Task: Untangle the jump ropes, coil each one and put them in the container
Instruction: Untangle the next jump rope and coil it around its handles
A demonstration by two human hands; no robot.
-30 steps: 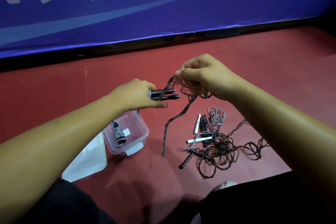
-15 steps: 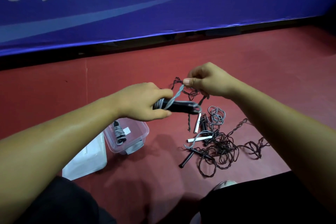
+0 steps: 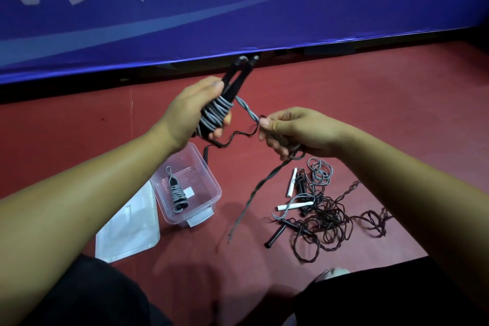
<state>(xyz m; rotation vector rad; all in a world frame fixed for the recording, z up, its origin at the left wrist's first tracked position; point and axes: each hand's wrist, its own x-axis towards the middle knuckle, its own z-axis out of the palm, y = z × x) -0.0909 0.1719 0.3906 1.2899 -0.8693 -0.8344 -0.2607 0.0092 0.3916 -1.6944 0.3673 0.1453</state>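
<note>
Running across the top, far behind the container (image 3: pixel 209 169), a blue banner (image 3: pixel 238 16) carries large white lettering. The frame edge cuts the letters off, so no word can be read. A white sticker (image 3: pixel 189 191) lies on the container's bottom and another label (image 3: pixel 199 217) sits on its near wall. Any print on them is too small to make out.

Above the container, the left hand (image 3: pixel 190 111) grips a pair of black handles (image 3: pixel 238 77) that point up and away. Grey rope (image 3: pixel 215 114) is wound in tight turns around them, and the fingers hide the lower turns. Up and to the right of the container, the right hand (image 3: pixel 293 130) pinches the twisted free length between thumb and forefinger. The other fingers curl over it, and its tail (image 3: pixel 254 193) hangs down to the red floor (image 3: pixel 79 127) just right of the container. A thin dark cord (image 3: pixel 238 135) sags between the hands, and a small black handle (image 3: pixel 205 155) dangles at the container's far rim. It is unclear where that cord ends.

Inside the clear container lies one finished coil (image 3: pixel 177 194), grey rope bound around black handles. A white lid (image 3: pixel 129 227) lies flat against the container's left side, partly under the left forearm. To the right of the container sprawls a tangle (image 3: pixel 325 219) of dark ropes with two white handles (image 3: pixel 291 185), a black handle (image 3: pixel 275 237) and loose grey loops (image 3: pixel 318 171). The separate ropes in it cannot be told apart. Black clothing fills the bottom edge, nearer than the container.
</note>
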